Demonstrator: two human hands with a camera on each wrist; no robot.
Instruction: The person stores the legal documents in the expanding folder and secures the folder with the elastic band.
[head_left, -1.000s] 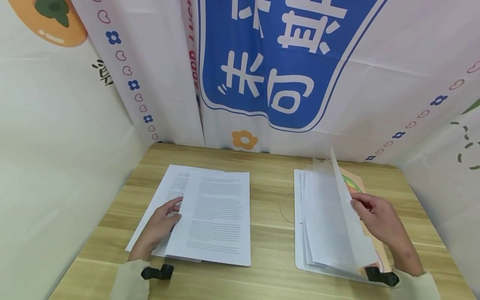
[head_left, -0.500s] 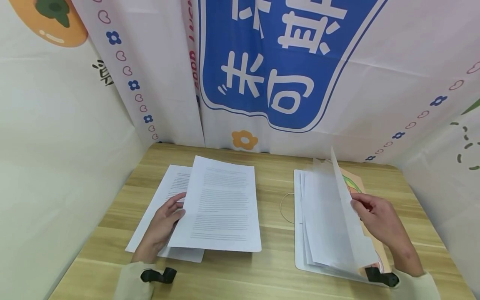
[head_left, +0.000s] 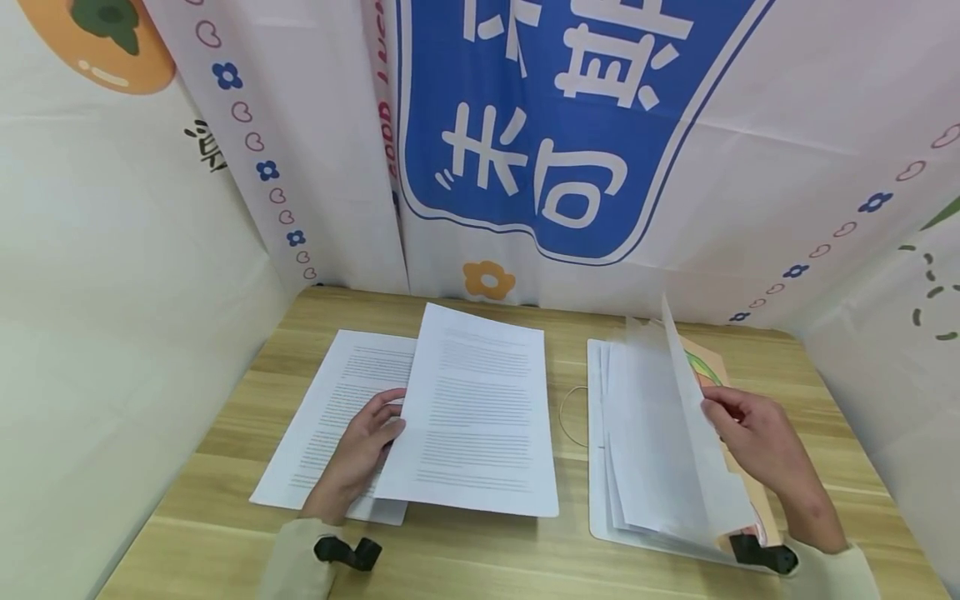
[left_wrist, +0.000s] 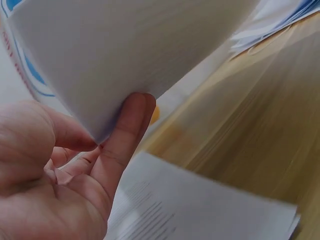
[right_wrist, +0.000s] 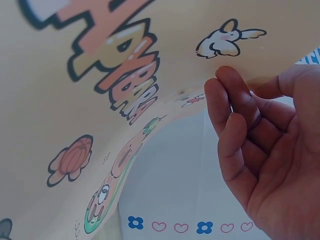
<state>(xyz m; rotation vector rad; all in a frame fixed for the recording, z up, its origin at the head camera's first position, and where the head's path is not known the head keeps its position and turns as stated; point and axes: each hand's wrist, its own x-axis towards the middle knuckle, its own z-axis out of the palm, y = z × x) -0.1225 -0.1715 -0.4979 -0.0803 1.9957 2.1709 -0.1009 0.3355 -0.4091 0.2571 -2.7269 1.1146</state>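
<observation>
My left hand (head_left: 363, 446) pinches a printed sheet of paper (head_left: 480, 408) by its left edge, thumb on one face and fingers on the other. The sheet is raised and tilted over the table, partly covering another printed sheet (head_left: 330, 425) that lies flat on the left. On the right is a file folder (head_left: 597, 500) with papers and translucent pages inside. My right hand (head_left: 761, 437) pinches the upper edge of its lifted cover, holding it partway up. Cartoon figures and lettering mark the orange cover (right_wrist: 125, 50) in the right wrist view.
A thin elastic loop (head_left: 564, 417) sticks out from the folder's left side onto the wooden table (head_left: 487, 562). Printed white cloth (head_left: 330, 225) hangs behind the table and along both sides.
My left hand has lifted the printed sheet off the one beneath and carried it rightward toward the folder, uncovering more of the lower sheet. My right hand holds the cover in the same place.
</observation>
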